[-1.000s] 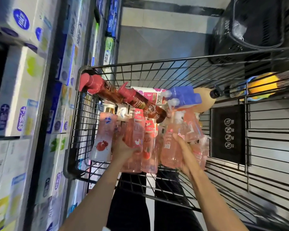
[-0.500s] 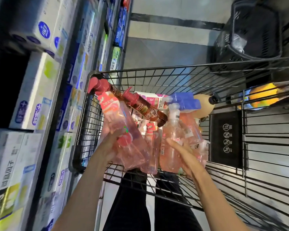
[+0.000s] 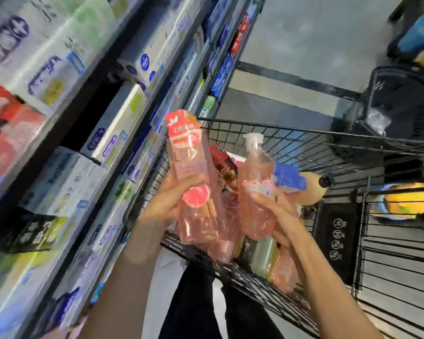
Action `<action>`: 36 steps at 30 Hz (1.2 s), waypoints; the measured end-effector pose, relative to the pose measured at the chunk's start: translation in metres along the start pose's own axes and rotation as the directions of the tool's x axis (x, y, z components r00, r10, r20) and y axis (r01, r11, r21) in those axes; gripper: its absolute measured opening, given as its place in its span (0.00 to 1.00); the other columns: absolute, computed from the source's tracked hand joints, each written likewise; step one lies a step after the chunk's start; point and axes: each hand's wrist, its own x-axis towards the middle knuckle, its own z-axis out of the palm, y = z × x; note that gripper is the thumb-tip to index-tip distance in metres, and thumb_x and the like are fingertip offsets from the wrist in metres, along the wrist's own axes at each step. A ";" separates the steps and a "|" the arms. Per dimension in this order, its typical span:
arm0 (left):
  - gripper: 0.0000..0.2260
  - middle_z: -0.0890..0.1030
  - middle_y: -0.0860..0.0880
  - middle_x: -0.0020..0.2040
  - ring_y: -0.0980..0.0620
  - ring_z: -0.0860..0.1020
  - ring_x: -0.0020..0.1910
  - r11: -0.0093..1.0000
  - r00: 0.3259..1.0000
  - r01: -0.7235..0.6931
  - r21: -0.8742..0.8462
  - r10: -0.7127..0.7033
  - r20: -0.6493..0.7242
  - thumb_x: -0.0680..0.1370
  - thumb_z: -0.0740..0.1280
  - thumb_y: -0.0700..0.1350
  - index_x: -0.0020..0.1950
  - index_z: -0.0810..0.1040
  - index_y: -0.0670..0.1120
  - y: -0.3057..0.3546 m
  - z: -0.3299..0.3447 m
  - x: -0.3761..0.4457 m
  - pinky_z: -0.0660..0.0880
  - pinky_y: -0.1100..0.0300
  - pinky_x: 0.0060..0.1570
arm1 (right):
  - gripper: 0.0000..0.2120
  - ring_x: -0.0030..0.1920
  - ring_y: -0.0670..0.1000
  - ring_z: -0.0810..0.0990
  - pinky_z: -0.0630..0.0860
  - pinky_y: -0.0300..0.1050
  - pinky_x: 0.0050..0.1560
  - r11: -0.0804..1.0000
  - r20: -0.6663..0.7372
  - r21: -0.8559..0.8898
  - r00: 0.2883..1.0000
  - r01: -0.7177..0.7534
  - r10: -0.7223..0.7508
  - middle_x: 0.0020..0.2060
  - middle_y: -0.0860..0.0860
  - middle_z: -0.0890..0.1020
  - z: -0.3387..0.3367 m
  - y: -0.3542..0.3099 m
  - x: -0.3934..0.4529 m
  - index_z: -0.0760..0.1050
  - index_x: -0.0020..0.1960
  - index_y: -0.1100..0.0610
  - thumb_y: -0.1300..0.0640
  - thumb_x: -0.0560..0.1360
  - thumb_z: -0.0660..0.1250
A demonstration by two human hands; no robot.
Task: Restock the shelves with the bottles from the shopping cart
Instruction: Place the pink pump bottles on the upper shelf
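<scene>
My left hand (image 3: 168, 201) grips a tall clear pink bottle (image 3: 194, 177) with a red-and-white paper collar, raised above the near left corner of the black wire shopping cart (image 3: 304, 140). My right hand (image 3: 277, 216) holds a second pink bottle (image 3: 256, 187) with a white pump top, lifted over the cart. More bottles lie in the cart beneath: pink ones, a pale green one (image 3: 263, 255), a blue-capped one (image 3: 288, 177) and a brown one partly hidden behind the raised bottles.
Shelves (image 3: 88, 148) packed with white, blue and green boxes run along the left, close to the cart. A black basket (image 3: 397, 106) stands on the grey floor at the far right. A yellow item (image 3: 406, 199) lies in the cart's right section.
Both hands have risen with their pink bottles, up out of the cart. The view has swung up and left toward the shelves.
</scene>
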 end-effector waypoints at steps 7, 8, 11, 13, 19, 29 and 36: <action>0.36 0.84 0.46 0.52 0.52 0.83 0.45 0.979 0.954 -0.206 -0.006 0.199 -0.226 0.60 0.75 0.44 0.67 0.72 0.45 0.009 0.006 -0.071 0.79 0.56 0.44 | 0.38 0.44 0.48 0.85 0.80 0.42 0.35 0.999 0.212 -0.020 0.977 0.033 -0.028 0.53 0.53 0.81 0.020 -0.023 -0.021 0.68 0.68 0.53 0.60 0.61 0.77; 0.35 0.84 0.47 0.52 0.53 0.83 0.46 0.970 0.937 -0.244 -0.014 0.232 -0.261 0.60 0.75 0.44 0.66 0.72 0.45 0.008 0.005 -0.083 0.79 0.58 0.43 | 0.35 0.42 0.48 0.85 0.80 0.43 0.35 0.999 0.247 -0.039 0.969 0.037 -0.026 0.51 0.52 0.82 0.023 -0.025 -0.025 0.70 0.65 0.53 0.61 0.61 0.78; 0.28 0.84 0.50 0.48 0.55 0.83 0.45 0.932 0.871 -0.363 -0.023 0.331 -0.363 0.63 0.74 0.37 0.62 0.73 0.45 0.001 -0.006 -0.119 0.79 0.62 0.41 | 0.36 0.40 0.47 0.85 0.80 0.42 0.34 0.995 0.300 -0.074 0.953 0.063 -0.038 0.48 0.51 0.83 0.025 -0.036 -0.034 0.71 0.64 0.54 0.64 0.59 0.77; 0.25 0.85 0.52 0.46 0.55 0.83 0.44 0.911 0.829 -0.412 -0.016 0.367 -0.422 0.64 0.73 0.36 0.60 0.74 0.47 -0.008 -0.019 -0.143 0.79 0.63 0.41 | 0.35 0.38 0.46 0.84 0.80 0.41 0.34 0.993 0.306 -0.083 0.950 0.089 -0.059 0.46 0.50 0.82 0.021 -0.045 -0.038 0.71 0.64 0.55 0.65 0.59 0.74; 0.22 0.85 0.54 0.42 0.56 0.83 0.40 0.897 0.742 -0.442 0.012 0.373 -0.557 0.62 0.75 0.41 0.54 0.76 0.50 -0.038 -0.052 -0.202 0.78 0.63 0.36 | 0.23 0.40 0.49 0.82 0.81 0.44 0.39 0.974 0.365 -0.125 0.922 0.187 -0.130 0.44 0.50 0.83 0.024 -0.048 -0.055 0.73 0.61 0.56 0.58 0.65 0.68; 0.30 0.85 0.51 0.45 0.54 0.83 0.41 0.890 0.722 -0.456 -0.035 0.346 -0.599 0.61 0.76 0.44 0.62 0.75 0.45 -0.100 -0.093 -0.311 0.79 0.60 0.38 | 0.26 0.44 0.58 0.81 0.79 0.59 0.51 0.984 0.438 -0.126 0.897 0.122 -0.055 0.47 0.59 0.81 0.110 0.052 -0.155 0.73 0.58 0.58 0.63 0.61 0.74; 0.22 0.85 0.52 0.42 0.56 0.82 0.38 0.860 0.686 -0.508 -0.053 0.367 -0.628 0.63 0.73 0.41 0.56 0.76 0.48 -0.151 -0.126 -0.424 0.78 0.63 0.35 | 0.25 0.45 0.59 0.77 0.74 0.58 0.52 0.977 0.560 -0.196 0.827 0.079 0.045 0.45 0.60 0.79 0.181 0.146 -0.246 0.73 0.59 0.61 0.59 0.63 0.70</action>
